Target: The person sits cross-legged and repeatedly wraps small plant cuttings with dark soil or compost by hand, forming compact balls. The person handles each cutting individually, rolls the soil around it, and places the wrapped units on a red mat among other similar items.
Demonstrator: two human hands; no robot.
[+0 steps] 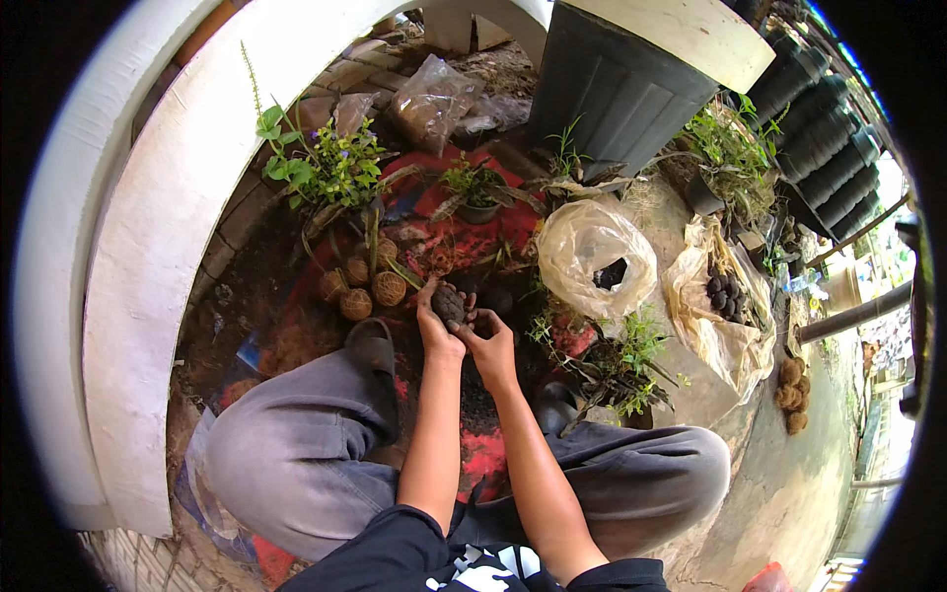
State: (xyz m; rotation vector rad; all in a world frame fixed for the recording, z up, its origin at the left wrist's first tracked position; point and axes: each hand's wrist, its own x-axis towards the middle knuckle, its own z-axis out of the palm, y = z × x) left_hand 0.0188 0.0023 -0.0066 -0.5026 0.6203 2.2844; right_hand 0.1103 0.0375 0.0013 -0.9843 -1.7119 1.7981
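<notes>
A ball of dark soil [448,305] rests in my left hand [435,325], which cups it from below and the left with its fingers round it. My right hand [488,342] touches the ball's lower right side with thumb and fingertips. A green leafy stem with a little pink shows just above the ball; whether it is rooted in the ball I cannot tell. To the left lie several fibre-wrapped balls [388,288], some with long leaves rising from them. Dark loose soil [477,399] covers part of the red sheet [484,453] beneath my hands.
An open plastic bag [558,248] with dark material stands right of my hands. Farther right, another plastic bag [692,318] bears dark lumps, with brown fibre balls [792,394] beyond. Potted plants [473,194] stand ahead, near a large dark planter [614,96]. A white curved structure [155,244] borders the left.
</notes>
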